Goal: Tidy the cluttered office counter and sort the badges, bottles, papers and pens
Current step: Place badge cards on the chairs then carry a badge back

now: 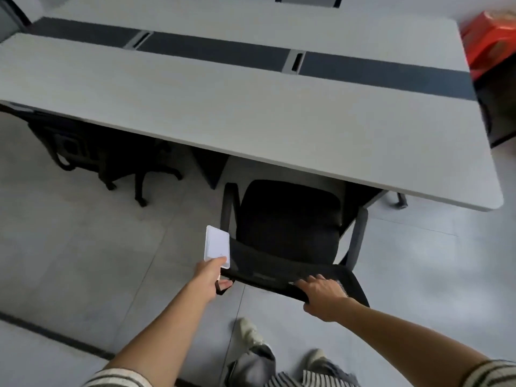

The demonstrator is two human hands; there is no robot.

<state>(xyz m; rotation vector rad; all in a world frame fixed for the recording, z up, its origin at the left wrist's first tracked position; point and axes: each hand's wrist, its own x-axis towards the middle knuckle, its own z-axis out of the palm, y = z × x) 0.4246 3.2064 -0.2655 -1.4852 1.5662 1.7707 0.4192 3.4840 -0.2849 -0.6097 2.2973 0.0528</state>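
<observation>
Nearest the camera, two light shoes (248, 331) stand on the grey tiled floor (83, 261), with striped sleeves at the lower frame edge. The left hand (209, 275) is extended forward and pinches the lower end of a white badge holder (217, 246) between thumb and curled fingers. The holder stands upright above the grip, its flat face toward the camera. Its dark strap (222, 287) loops out below the fingers. The holder sits just beside the left corner of the backrest (268, 275) of a black mesh office chair (287, 219). The right hand (324, 294) lies on the backrest's top edge, fingers laid over the mesh. The thumb appears to wrap under the edge, though blur prevents certainty. The chair seat is partly tucked under a long grey desk (251, 113) with dark centre panels. A second black chair (83, 146) is under the desk at left. A red box (485, 40) lies beyond the desk's far right corner.
</observation>
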